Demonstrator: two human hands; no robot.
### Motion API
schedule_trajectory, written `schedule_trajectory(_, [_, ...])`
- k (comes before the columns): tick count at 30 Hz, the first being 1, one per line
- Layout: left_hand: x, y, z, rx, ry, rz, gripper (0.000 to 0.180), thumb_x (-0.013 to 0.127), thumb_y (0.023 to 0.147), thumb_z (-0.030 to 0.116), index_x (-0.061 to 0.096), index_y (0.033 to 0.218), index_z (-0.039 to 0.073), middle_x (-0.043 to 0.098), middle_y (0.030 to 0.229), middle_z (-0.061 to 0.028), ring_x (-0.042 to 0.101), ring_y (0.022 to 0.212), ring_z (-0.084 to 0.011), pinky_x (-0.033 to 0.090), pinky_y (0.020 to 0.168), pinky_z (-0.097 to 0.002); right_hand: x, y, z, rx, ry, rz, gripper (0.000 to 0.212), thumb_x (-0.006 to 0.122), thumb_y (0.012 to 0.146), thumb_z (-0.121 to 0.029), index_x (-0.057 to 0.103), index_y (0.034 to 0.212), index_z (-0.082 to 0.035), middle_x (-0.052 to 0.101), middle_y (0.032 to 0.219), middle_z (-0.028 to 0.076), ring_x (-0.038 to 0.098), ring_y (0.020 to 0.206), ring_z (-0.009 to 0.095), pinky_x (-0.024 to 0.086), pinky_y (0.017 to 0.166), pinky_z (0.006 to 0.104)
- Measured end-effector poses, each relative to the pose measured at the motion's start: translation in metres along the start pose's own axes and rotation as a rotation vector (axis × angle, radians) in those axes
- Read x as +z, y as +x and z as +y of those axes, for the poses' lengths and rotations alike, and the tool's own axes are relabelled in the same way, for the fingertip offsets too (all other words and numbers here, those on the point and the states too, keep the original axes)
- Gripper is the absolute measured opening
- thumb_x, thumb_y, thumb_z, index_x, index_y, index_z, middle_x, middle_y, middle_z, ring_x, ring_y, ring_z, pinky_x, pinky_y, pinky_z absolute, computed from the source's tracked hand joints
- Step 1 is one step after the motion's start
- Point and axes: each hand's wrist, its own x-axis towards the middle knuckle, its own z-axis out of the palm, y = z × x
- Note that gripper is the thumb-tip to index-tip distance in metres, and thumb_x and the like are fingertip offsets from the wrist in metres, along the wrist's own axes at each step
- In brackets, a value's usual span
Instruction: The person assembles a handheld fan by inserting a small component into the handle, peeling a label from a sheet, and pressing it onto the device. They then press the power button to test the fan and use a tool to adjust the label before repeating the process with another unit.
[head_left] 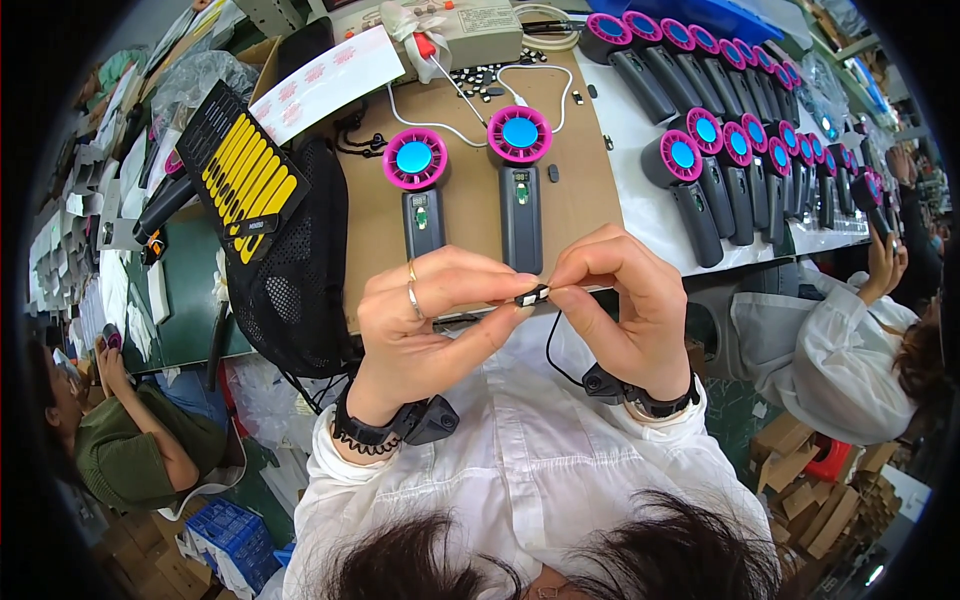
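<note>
**Both hands pinch a small part**

The left hand (425, 320) and right hand (620, 305) together grasp a small black part (531, 296) by the fingertips, near the brown mat's (470, 200) near edge. Two pink-headed fans (417, 190) lie just beyond.

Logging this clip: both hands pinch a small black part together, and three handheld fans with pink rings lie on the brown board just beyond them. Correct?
Not quite. The head view shows two fans on the brown board, not three. The left hand and right hand do pinch the small black part together.
</note>
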Motion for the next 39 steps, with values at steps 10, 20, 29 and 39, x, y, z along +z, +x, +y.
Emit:
schedule_trajectory(10, [-0.0007, 0.0016, 0.0016, 0.01, 0.032, -0.019, 0.024, 0.066, 0.066, -0.01, 0.068, 0.087, 0.0, 0.066, 0.078, -0.0103, 0.064, 0.068, -0.0174, 0.049, 0.059, -0.0242, -0.0029, 0.0014, -0.0004, -0.007, -0.004, -0.032, 0.012, 0.058, 0.079, 0.008, 0.053, 0.089, 0.004, 0.056, 0.085, 0.01, 0.057, 0.077, 0.013, 0.05, 0.069, 0.0232])
schedule_trajectory(20, [0.0, 0.0005, -0.001, -0.011, -0.008, -0.02, 0.024, 0.065, 0.067, -0.01, 0.068, 0.089, -0.001, 0.066, 0.08, -0.0112, 0.064, 0.069, -0.0169, 0.05, 0.06, -0.0239, 0.0004, -0.0007, -0.0013, 0.126, 0.126, -0.076, 0.004, 0.051, 0.085, 0.003, 0.049, 0.089, 0.004, 0.051, 0.087, 0.009, 0.053, 0.076, 0.011, 0.05, 0.069, 0.0243])
schedule_trajectory(29, [0.0052, -0.0037, -0.0052, -0.046, -0.151, 0.017, 0.023, 0.064, 0.068, -0.012, 0.067, 0.089, -0.003, 0.066, 0.083, -0.0128, 0.064, 0.073, -0.0169, 0.051, 0.065, -0.0242, 0.0018, -0.003, -0.0022, 0.114, 0.139, -0.078, 0.004, 0.048, 0.088, 0.0, 0.046, 0.091, 0.003, 0.05, 0.09, 0.01, 0.049, 0.077, 0.011, 0.046, 0.069, 0.0229])
schedule_trajectory(39, [0.0057, -0.0055, -0.006, -0.043, -0.124, 0.005, 0.024, 0.064, 0.067, -0.013, 0.066, 0.089, -0.003, 0.066, 0.085, -0.0133, 0.064, 0.074, -0.0171, 0.051, 0.066, -0.0243, 0.0039, -0.004, -0.001, 0.068, 0.083, -0.031, 0.005, 0.049, 0.088, 0.0, 0.046, 0.091, 0.003, 0.051, 0.089, 0.01, 0.048, 0.075, 0.01, 0.042, 0.067, 0.0203])
